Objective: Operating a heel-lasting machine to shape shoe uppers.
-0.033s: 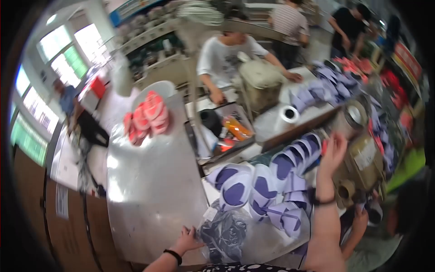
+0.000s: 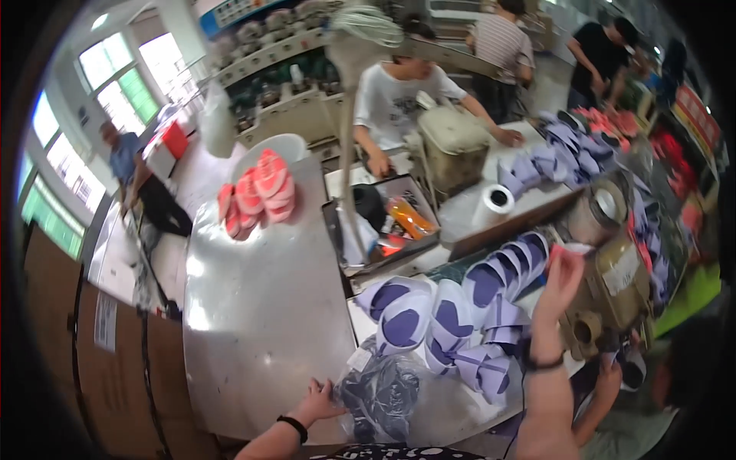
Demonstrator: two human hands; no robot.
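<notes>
My left hand [image 2: 317,403] lies at the table's near edge with its fingers apart. Its fingertips reach the side of a clear plastic bag [image 2: 379,395] with dark contents. My right arm stretches forward past stacked lavender-and-purple pieces [image 2: 402,326] that look like shoe uppers. My right hand [image 2: 562,280] is raised at the far right end of these stacks, next to a beige sewing machine [image 2: 617,276]. Its fingers are blurred, and whether they hold anything is unclear.
Coral shoe-like pieces [image 2: 261,188] stand on the metal table [image 2: 261,322]. Beyond it are a tool tray [image 2: 383,218] and a white thread cone [image 2: 493,205]. A person in white [image 2: 399,100] works opposite; another person's hand [image 2: 609,376] shows at right. Cardboard boxes [image 2: 115,368] stand left.
The whole view has shifted slightly rightward and down. My right hand has dropped a little against the machine. My left hand stays beside the plastic bag.
</notes>
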